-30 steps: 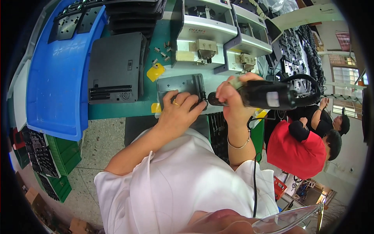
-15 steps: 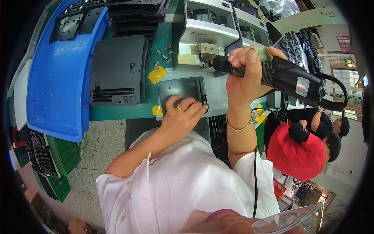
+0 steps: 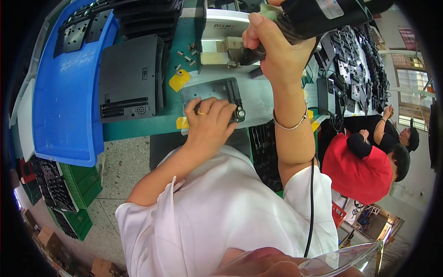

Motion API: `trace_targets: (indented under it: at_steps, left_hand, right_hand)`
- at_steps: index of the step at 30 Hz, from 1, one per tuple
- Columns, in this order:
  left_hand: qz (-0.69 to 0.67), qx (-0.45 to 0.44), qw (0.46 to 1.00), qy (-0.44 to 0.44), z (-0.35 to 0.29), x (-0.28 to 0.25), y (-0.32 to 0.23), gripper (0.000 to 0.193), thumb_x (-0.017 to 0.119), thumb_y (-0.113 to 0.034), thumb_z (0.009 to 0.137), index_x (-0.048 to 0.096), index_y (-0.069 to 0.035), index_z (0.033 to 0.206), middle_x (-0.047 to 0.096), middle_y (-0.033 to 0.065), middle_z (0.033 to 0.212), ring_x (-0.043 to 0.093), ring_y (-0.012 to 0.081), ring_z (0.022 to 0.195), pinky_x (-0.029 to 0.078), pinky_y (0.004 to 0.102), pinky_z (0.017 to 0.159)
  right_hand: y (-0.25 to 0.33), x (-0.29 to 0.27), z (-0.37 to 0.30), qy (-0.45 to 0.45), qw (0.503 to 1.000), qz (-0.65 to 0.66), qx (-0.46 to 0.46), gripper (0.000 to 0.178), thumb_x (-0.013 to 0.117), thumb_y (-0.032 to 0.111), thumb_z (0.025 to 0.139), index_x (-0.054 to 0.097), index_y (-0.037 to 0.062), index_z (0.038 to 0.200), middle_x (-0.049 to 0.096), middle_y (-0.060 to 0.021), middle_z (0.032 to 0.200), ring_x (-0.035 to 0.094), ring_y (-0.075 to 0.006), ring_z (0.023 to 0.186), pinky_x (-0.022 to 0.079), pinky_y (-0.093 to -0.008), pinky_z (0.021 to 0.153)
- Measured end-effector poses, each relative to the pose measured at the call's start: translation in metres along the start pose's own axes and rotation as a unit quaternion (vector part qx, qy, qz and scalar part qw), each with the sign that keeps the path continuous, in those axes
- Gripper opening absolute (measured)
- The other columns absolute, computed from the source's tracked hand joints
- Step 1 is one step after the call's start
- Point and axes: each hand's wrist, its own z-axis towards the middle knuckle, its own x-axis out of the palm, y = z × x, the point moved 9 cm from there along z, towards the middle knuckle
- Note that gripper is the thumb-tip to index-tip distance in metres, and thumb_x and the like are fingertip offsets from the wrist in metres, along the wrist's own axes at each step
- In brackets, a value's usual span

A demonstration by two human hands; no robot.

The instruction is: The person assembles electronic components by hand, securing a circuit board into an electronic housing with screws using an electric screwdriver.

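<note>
My right hand is wrapped round a black electric screwdriver, raised over the bench. Its narrow front end points left, close to the outlet of a silver screw feeder; whether the two touch I cannot tell. My left hand rests with bent fingers on a dark plastic housing, holding it against the bench near the front edge. A small round metal part shows at the housing's right corner, beside my fingers. Part of the housing is hidden under my hand.
Left of the housing stand stacked black covers and a blue tray. Small metal parts and a yellow tag lie behind. Black parts cover the right side. Two people, one in red, are farther right.
My right hand and the screwdriver have moved up and toward the feeder. My left hand stays on the housing, and its fingers have shifted slightly. The whole view has shifted a little.
</note>
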Motion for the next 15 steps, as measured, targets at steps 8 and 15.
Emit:
trace_targets:
  at_steps: [8,15]
  left_hand:
    - [-0.013,-0.015,0.999,0.026,0.005,0.002,0.005,0.052,0.079,-0.022,0.069,0.057,-0.015,0.115,0.051,0.0042,0.116,0.044,0.0264,0.113,0.025,0.0455,0.098]
    - [0.004,0.009,0.999,0.036,0.006,0.004,0.000,0.035,0.075,-0.020,0.074,0.068,-0.024,0.109,0.050,0.0022,0.117,0.043,0.0261,0.114,0.025,0.0456,0.097]
  right_hand:
    - [0.067,-0.003,-0.062,-0.209,0.934,-0.139,0.255,0.036,0.062,-0.003,0.083,0.045,0.0031,0.115,0.050,-0.0048,0.065,0.047,-0.0123,0.048,0.043,-0.0292,0.046]
    - [0.082,-0.005,-0.103,-0.224,0.910,-0.225,0.266,0.035,0.058,0.001,0.085,0.042,0.0053,0.116,0.044,-0.0042,0.058,0.042,-0.0138,0.047,0.040,-0.0317,0.046]
